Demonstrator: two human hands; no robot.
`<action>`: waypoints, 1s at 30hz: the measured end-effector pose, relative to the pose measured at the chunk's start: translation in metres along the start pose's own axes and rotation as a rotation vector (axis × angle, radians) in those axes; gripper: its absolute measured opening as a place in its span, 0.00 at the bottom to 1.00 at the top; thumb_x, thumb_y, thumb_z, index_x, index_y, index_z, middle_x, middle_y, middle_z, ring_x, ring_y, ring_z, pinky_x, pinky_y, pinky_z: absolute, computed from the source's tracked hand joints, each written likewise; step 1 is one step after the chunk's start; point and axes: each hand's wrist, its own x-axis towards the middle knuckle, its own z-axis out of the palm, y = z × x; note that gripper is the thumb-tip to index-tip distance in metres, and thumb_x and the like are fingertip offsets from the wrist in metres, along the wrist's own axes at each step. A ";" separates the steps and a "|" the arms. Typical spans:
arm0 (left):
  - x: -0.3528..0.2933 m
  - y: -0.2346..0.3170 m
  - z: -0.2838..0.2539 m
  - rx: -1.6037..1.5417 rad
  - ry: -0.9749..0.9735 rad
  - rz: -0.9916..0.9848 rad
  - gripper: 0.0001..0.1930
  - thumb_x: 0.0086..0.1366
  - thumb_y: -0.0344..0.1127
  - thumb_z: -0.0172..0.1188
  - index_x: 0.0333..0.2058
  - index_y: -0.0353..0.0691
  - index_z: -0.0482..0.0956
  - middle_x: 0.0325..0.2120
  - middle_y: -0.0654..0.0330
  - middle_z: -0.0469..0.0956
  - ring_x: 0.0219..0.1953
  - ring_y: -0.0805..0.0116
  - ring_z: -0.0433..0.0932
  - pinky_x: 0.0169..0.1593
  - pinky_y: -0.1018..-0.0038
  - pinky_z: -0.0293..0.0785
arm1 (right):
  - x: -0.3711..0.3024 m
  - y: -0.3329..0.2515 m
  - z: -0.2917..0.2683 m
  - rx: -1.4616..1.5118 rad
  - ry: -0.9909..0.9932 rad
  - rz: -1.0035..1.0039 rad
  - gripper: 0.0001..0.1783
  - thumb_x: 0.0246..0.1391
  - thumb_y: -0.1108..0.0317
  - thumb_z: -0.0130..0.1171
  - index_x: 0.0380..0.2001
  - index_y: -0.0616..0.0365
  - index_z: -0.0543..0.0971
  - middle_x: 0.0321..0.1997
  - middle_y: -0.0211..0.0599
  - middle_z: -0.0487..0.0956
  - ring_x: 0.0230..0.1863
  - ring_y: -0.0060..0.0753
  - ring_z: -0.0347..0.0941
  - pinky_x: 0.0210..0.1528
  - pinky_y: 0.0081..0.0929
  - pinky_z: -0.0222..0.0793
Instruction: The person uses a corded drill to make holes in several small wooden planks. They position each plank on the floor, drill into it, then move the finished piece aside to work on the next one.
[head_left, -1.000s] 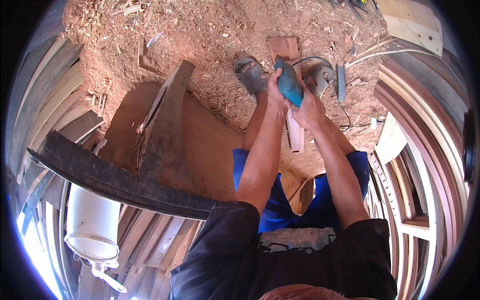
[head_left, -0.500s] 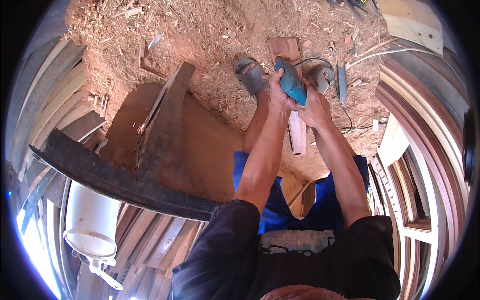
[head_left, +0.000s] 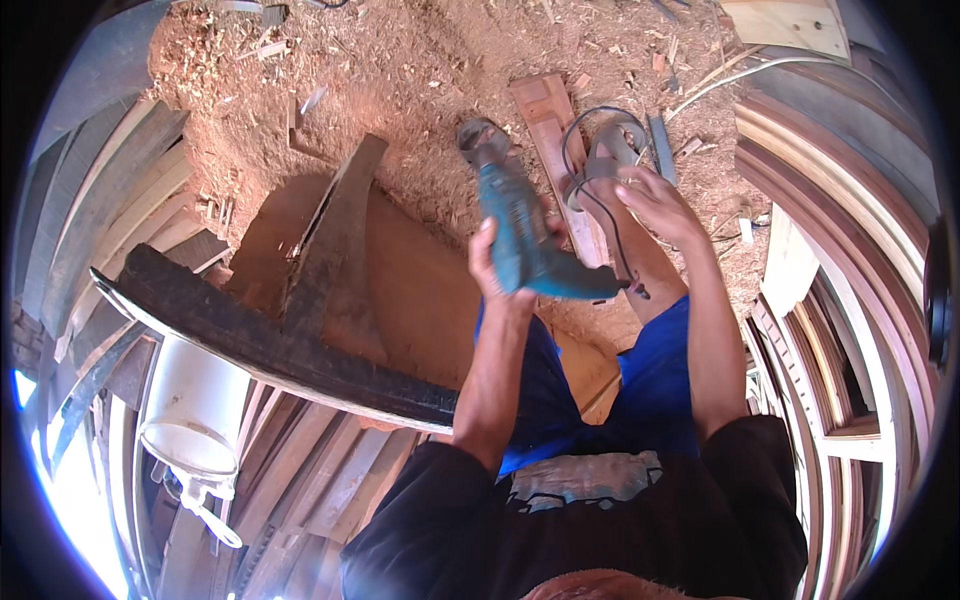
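A teal corded power drill (head_left: 515, 225) is in my left hand (head_left: 497, 262), whose fingers wrap around its body. Its front points away from me over my left foot, and its handle reaches right, ending in a black cord (head_left: 622, 245). To the right, apart from the drill, my right hand (head_left: 660, 205) hovers above my right shin with its fingers loosely bent and somewhat apart. No object shows clearly in it. Between my feet a reddish-brown wooden board (head_left: 548, 120) lies lengthwise on the floor, its middle partly hidden by the drill and left hand.
Wood shavings (head_left: 420, 60) cover the floor. On the left stand a dark wooden piece (head_left: 335, 235) and a long dark curved edge (head_left: 270, 345), with a white cylindrical container (head_left: 195, 400) nearby. Stacked timber (head_left: 840, 200) lines the right side. A grey strip (head_left: 661, 147) lies beside my right foot.
The drill has come nearer and to the left, now in my left hand alone. My right hand has left it and moved right. More of the board shows.
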 end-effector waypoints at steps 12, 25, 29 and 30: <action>-0.120 0.072 0.059 -0.035 -0.230 0.027 0.48 0.58 0.54 0.68 0.67 0.29 0.57 0.55 0.43 0.66 0.46 0.57 0.70 0.58 0.59 0.66 | 0.012 -0.015 0.024 1.451 0.260 0.069 0.07 0.59 0.69 0.66 0.39 0.57 0.79 0.21 0.17 0.70 0.18 0.11 0.65 0.21 0.11 0.63; -0.082 -0.021 0.080 0.183 -0.145 -0.222 0.43 0.59 0.59 0.61 0.66 0.36 0.64 0.51 0.44 0.75 0.43 0.53 0.80 0.44 0.60 0.79 | -0.494 0.481 -0.001 0.893 1.341 0.539 0.13 0.60 0.63 0.51 0.21 0.49 0.69 0.18 0.26 0.72 0.16 0.26 0.66 0.19 0.29 0.66; -0.062 -0.053 0.056 0.216 -0.208 -0.394 0.42 0.61 0.58 0.60 0.62 0.27 0.66 0.49 0.43 0.77 0.46 0.51 0.83 0.45 0.57 0.86 | -0.465 0.476 0.002 1.154 1.275 0.957 0.09 0.59 0.62 0.47 0.33 0.48 0.77 0.23 0.28 0.72 0.26 0.32 0.75 0.28 0.39 0.68; -0.057 -0.062 0.043 0.217 -0.216 -0.435 0.40 0.62 0.56 0.60 0.61 0.27 0.67 0.48 0.43 0.78 0.45 0.51 0.82 0.45 0.58 0.84 | -0.410 0.422 0.004 0.965 1.178 1.049 0.13 0.61 0.55 0.51 0.35 0.50 0.80 0.25 0.30 0.77 0.28 0.33 0.78 0.31 0.40 0.71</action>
